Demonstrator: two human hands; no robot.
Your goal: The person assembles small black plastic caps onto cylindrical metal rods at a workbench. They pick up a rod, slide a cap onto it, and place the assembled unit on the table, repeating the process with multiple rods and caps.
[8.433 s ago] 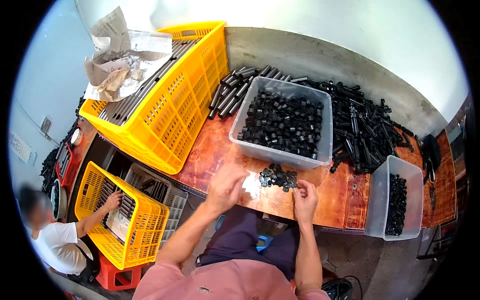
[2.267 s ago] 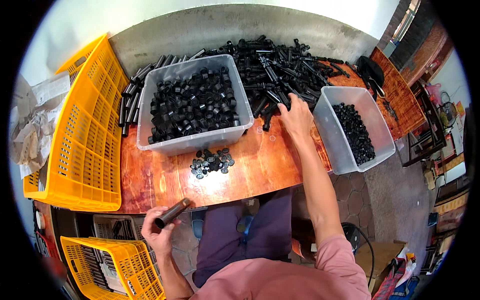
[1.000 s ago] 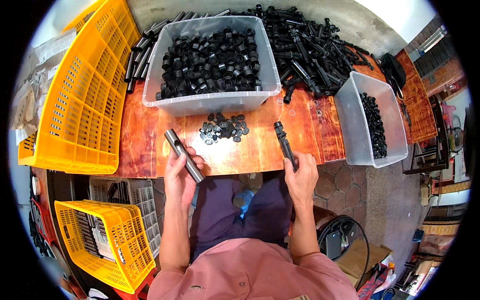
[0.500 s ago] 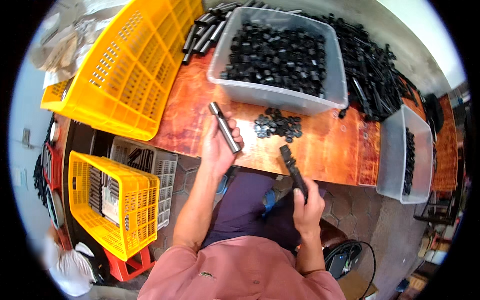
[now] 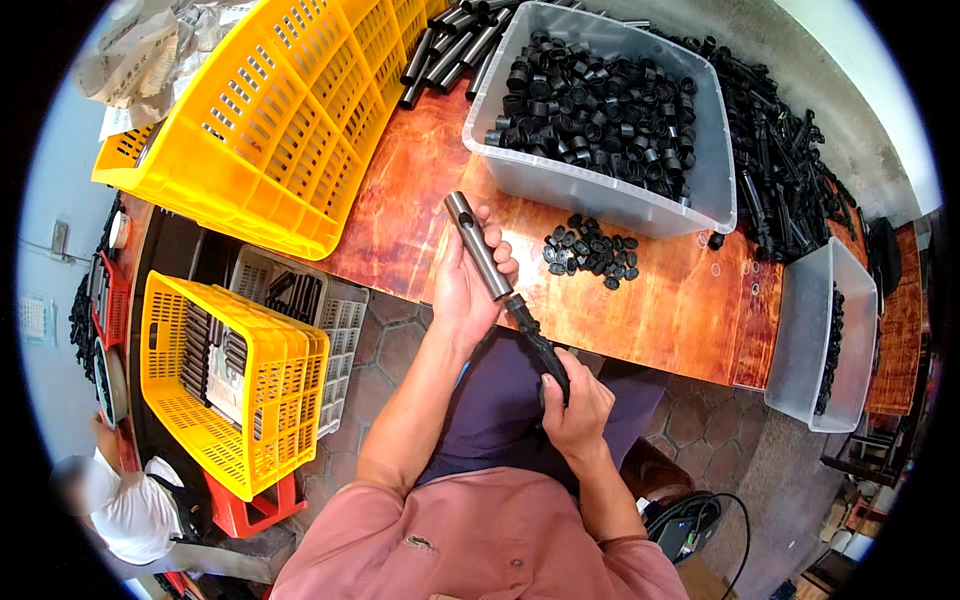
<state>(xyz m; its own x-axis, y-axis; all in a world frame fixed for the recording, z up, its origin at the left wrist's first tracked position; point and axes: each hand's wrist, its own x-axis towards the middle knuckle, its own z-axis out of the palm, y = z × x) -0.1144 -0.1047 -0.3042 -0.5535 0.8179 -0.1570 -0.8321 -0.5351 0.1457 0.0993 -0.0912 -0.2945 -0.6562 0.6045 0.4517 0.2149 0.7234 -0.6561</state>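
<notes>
In my left hand [image 5: 468, 285] lies a shiny grey metal tube [image 5: 480, 245], tilted, with an oval cutout near its upper end. The fingers curl round it. My right hand [image 5: 578, 405] grips a black plastic rod-like part [image 5: 537, 340] with a ridged, uneven front section. That part's tip meets the lower end of the tube, in line with it; whether it has entered the tube I cannot tell. Just right of my left hand, a loose cluster of small black oval pieces [image 5: 590, 250] lies on the reddish wooden table [image 5: 400, 190].
A clear bin [image 5: 610, 190] of black caps stands at the back, beside a heap of black parts [image 5: 785, 160] and several metal tubes [image 5: 450, 55]. Yellow crates [image 5: 290, 130] stand left, one low with tubes. Another clear bin [image 5: 800, 340] is at right. Someone in white [image 5: 140, 515] is lower left.
My right hand has moved left and brought the black part's tip to the tube's lower end. Before, the two were apart. The whole view has also shifted slightly.
</notes>
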